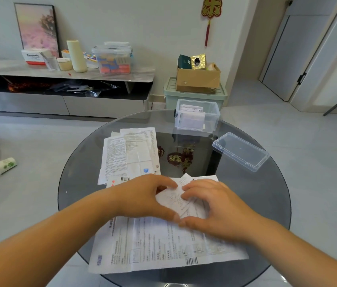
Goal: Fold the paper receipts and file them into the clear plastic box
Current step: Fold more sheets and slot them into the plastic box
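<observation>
White receipt (175, 200) is pinched mid-fold by left hand (142, 195) and right hand (219, 210) — creasing, then the far-edge clear plastic box (196, 116), seems next.

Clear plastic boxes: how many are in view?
2. One open clear plastic box stands at the far edge of the glass table, its lid lying apart to its right. A larger lidded bin sits on the sideboard. More may be hidden.

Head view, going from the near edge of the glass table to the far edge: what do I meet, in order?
Large printed sheet → small receipt pinched between left hand and right hand → stack of papers → clear plastic box.
</observation>
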`<move>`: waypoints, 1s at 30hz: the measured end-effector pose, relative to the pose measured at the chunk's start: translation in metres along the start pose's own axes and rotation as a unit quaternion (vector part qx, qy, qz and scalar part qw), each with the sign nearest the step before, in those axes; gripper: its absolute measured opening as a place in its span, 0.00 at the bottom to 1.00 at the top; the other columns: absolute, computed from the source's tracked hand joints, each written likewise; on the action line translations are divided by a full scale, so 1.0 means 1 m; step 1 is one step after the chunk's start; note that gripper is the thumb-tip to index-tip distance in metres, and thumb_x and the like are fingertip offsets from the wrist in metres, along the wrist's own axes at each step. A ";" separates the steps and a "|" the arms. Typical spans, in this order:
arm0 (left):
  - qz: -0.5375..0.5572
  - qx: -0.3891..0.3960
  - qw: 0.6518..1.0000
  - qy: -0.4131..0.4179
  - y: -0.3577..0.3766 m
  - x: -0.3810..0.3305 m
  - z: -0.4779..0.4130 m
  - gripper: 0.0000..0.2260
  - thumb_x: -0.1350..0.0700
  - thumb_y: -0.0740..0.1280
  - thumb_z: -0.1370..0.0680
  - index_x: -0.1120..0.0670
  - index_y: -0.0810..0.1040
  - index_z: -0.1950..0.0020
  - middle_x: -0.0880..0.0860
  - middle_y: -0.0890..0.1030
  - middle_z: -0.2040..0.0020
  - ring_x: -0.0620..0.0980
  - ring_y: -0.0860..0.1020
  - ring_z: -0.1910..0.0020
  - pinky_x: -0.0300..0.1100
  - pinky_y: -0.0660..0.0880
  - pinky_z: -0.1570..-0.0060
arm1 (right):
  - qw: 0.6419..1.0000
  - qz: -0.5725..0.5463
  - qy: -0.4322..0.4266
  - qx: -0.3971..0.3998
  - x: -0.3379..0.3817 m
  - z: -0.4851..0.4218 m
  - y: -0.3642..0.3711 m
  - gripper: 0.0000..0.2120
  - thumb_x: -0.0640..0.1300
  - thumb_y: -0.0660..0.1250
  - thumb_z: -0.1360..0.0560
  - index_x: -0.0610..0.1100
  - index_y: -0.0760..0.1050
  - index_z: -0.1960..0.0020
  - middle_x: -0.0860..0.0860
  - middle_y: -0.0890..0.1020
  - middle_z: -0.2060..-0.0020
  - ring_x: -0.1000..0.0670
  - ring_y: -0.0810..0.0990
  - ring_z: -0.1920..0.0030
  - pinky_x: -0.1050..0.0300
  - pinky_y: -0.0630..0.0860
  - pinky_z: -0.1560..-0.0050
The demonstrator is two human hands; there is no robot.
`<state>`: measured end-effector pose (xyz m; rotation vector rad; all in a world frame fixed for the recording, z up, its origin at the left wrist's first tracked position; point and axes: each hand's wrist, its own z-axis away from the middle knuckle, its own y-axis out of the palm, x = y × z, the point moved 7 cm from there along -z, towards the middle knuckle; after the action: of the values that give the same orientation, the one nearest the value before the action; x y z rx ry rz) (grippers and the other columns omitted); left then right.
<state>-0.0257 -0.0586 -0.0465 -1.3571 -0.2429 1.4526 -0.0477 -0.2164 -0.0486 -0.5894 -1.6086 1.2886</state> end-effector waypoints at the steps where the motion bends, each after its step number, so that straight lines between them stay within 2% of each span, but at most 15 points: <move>1: -0.030 0.012 0.999 0.006 0.001 0.000 0.002 0.36 0.38 0.76 0.31 0.39 0.66 0.26 0.38 0.73 0.35 0.43 0.74 0.37 0.36 0.71 0.36 | 1.000 0.003 -0.003 0.006 0.002 0.002 0.000 0.41 0.81 0.57 0.37 0.59 0.72 0.32 0.66 0.70 0.31 0.63 0.63 0.29 0.59 0.59 0.26; 3: -0.072 0.008 0.997 0.017 0.001 -0.002 0.003 0.36 0.41 0.76 0.30 0.39 0.65 0.25 0.37 0.70 0.33 0.41 0.71 0.35 0.33 0.68 0.38 | 1.000 -0.003 -0.003 0.011 0.002 0.006 0.000 0.39 0.78 0.63 0.35 0.60 0.69 0.30 0.66 0.68 0.29 0.64 0.60 0.28 0.62 0.56 0.26; 6: -0.098 -0.019 0.994 0.045 0.000 -0.006 0.005 0.25 0.43 0.72 0.25 0.37 0.71 0.29 0.36 0.72 0.39 0.41 0.73 0.39 0.25 0.70 0.49 | 1.000 -0.020 0.004 0.013 0.000 0.011 0.000 0.39 0.75 0.67 0.34 0.62 0.66 0.28 0.68 0.64 0.27 0.67 0.56 0.26 0.64 0.54 0.27; 10: -0.125 -0.056 0.988 0.074 0.002 -0.004 0.002 0.17 0.40 0.68 0.23 0.36 0.77 0.34 0.35 0.71 0.42 0.39 0.71 0.42 0.31 0.71 0.41 | 0.999 -0.031 0.003 0.018 -0.002 0.013 0.002 0.41 0.74 0.70 0.35 0.62 0.64 0.27 0.68 0.62 0.26 0.72 0.52 0.30 0.66 0.53 0.27; 13: -0.107 -0.093 0.985 0.099 0.002 -0.007 0.000 0.12 0.41 0.67 0.22 0.38 0.82 0.40 0.34 0.73 0.41 0.34 0.69 0.41 0.28 0.68 0.41 | 0.998 -0.048 0.022 0.021 -0.004 0.014 0.003 0.42 0.73 0.70 0.35 0.63 0.62 0.26 0.67 0.61 0.26 0.68 0.56 0.28 0.62 0.58 0.27; 16: -0.070 -0.123 0.984 0.104 0.000 -0.011 -0.003 0.10 0.41 0.66 0.21 0.41 0.82 0.44 0.38 0.80 0.47 0.35 0.73 0.46 0.34 0.73 0.43 | 0.997 -0.065 0.041 -0.018 -0.007 0.010 -0.001 0.34 0.70 0.70 0.33 0.63 0.66 0.31 0.66 0.68 0.35 0.61 0.65 0.33 0.59 0.67 0.32; 18: -0.057 -0.151 0.983 0.087 -0.002 -0.010 -0.006 0.08 0.41 0.66 0.21 0.42 0.78 0.46 0.39 0.80 0.50 0.37 0.75 0.50 0.39 0.76 0.46 | 0.994 -0.070 0.056 -0.056 -0.010 0.009 -0.005 0.27 0.67 0.70 0.30 0.64 0.68 0.34 0.65 0.71 0.41 0.59 0.68 0.38 0.59 0.70 0.37; 22: -0.017 -0.180 0.981 0.067 -0.001 -0.011 -0.015 0.09 0.44 0.69 0.22 0.42 0.70 0.49 0.36 0.77 0.51 0.37 0.77 0.53 0.31 0.77 0.54 | 0.985 -0.114 0.095 -0.088 -0.018 0.007 -0.005 0.16 0.61 0.68 0.25 0.63 0.70 0.39 0.64 0.74 0.48 0.58 0.72 0.44 0.57 0.75 0.44; 24: 0.002 -0.197 0.979 0.053 -0.001 -0.011 -0.020 0.12 0.45 0.72 0.23 0.43 0.70 0.49 0.38 0.78 0.51 0.39 0.78 0.53 0.34 0.79 0.53 | 0.981 -0.121 0.113 -0.099 -0.022 0.004 -0.005 0.13 0.60 0.67 0.24 0.62 0.71 0.41 0.62 0.76 0.51 0.56 0.73 0.46 0.56 0.75 0.46; 26: 0.008 -0.203 0.978 0.041 0.000 -0.011 -0.025 0.13 0.46 0.73 0.24 0.44 0.70 0.47 0.41 0.78 0.54 0.40 0.77 0.54 0.37 0.79 0.54 | 0.977 -0.122 0.134 -0.113 -0.025 0.002 -0.007 0.14 0.58 0.68 0.24 0.62 0.70 0.40 0.62 0.76 0.53 0.55 0.72 0.47 0.56 0.73 0.45; 30: -0.039 -0.218 0.975 0.025 0.002 -0.011 -0.030 0.17 0.41 0.72 0.25 0.44 0.69 0.44 0.43 0.76 0.57 0.43 0.74 0.55 0.42 0.76 0.53 | 0.973 -0.079 0.175 -0.126 -0.031 0.002 -0.006 0.28 0.60 0.68 0.24 0.61 0.60 0.28 0.61 0.74 0.55 0.55 0.68 0.45 0.55 0.63 0.41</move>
<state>-0.0051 -0.0825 -0.0520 -1.7126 -0.6038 1.3431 -0.0348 -0.2445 -0.0542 -0.7803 -1.4962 0.8155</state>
